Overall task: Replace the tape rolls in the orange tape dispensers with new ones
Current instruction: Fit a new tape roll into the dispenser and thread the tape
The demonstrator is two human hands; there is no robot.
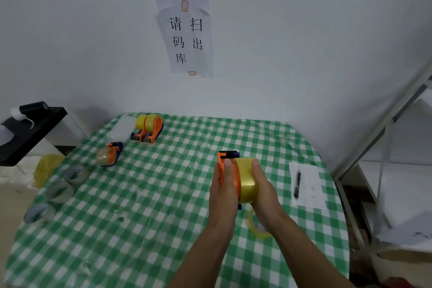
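Above the middle of the green checked table (145, 206), my left hand (223, 190) grips an orange tape dispenser (224, 161) by its left side. My right hand (263, 188) holds a full yellow tape roll (245, 181) against that dispenser's right side. Two orange dispensers with yellow rolls (148, 128) stand together at the far left of the table. A third dispenser (109, 155), carrying a clear worn roll, lies nearer on the left. A thin, nearly used-up roll (256, 227) lies on the cloth under my right wrist.
Several used clear rolls (58, 190) lie along the table's left edge. A sheet of paper (308, 187) with a black pen (298, 184) on it lies at the right. A black stand (28, 128) is left of the table, a metal frame (383, 128) to its right.
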